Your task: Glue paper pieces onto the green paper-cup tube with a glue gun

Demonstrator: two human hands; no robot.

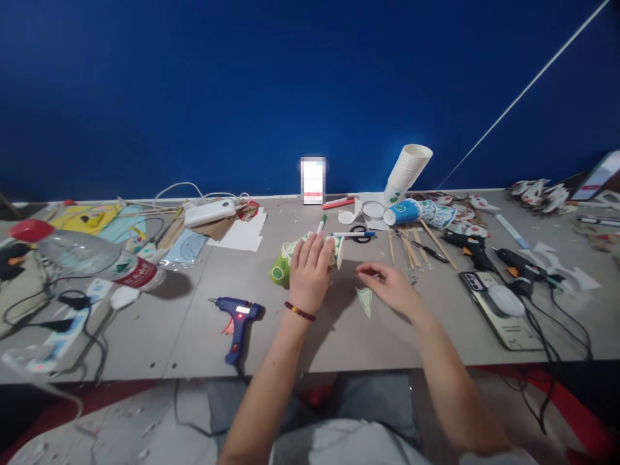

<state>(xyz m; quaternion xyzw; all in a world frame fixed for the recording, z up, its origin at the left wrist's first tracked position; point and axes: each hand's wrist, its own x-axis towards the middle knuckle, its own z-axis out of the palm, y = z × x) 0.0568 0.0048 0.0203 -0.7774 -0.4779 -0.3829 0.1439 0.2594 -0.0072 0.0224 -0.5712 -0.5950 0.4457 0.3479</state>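
Observation:
Green patterned paper cups (279, 270) lie on their side on the grey table, with my left hand (310, 261) wrapped over them from above. A beaded bracelet circles the left wrist. To the right, my right hand (387, 284) hovers low over the table, thumb and index finger close together; whether anything small is between them cannot be made out. Just below its fingertips lies a pale green triangular scrap (365, 301). Behind the cups are a green marker (322, 223) and a blue-and-white pen (353, 234).
A blue glue gun (237, 320) lies left of my forearm. Farther left are a large bottle (106, 258) and a power strip (72, 329). Stacked white cups (409, 168), wooden sticks (411, 252), black glue guns (467, 248) and a phone (498, 316) stand or lie rightward.

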